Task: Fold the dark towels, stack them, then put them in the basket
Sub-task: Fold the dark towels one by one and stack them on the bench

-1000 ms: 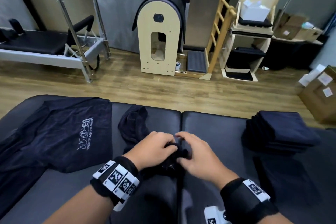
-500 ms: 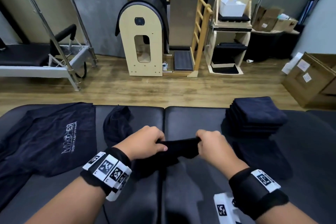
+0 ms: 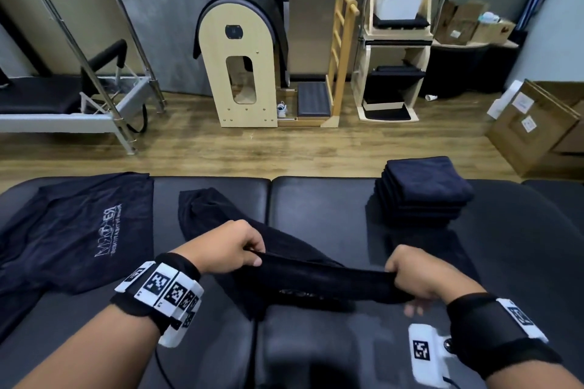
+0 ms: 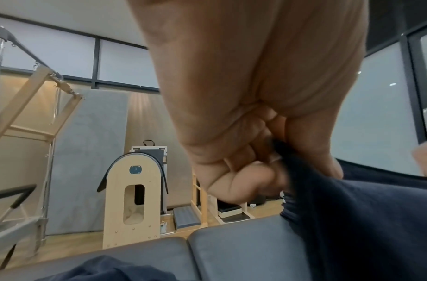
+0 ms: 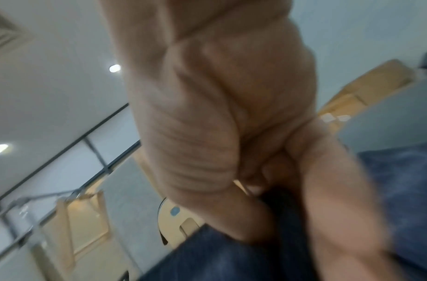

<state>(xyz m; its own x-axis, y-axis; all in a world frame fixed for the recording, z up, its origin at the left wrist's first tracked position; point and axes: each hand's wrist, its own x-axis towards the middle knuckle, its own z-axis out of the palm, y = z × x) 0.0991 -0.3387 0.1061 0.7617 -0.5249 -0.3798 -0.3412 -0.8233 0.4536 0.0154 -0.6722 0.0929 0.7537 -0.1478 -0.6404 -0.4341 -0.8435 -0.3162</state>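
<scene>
Padded black vinyl bench [image 3: 316,196]; left hand [image 3: 226,246], right hand [image 3: 417,275] each pinching soft dark towel [image 3: 316,281] edge, stretched taut.

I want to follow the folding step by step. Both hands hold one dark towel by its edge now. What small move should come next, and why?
Probably draw the hands further apart until the edge is straight. The left hand and right hand each pinch the towel, but its far end lies bunched on the bench. It looks unready to fold, or to join the stack.
</scene>
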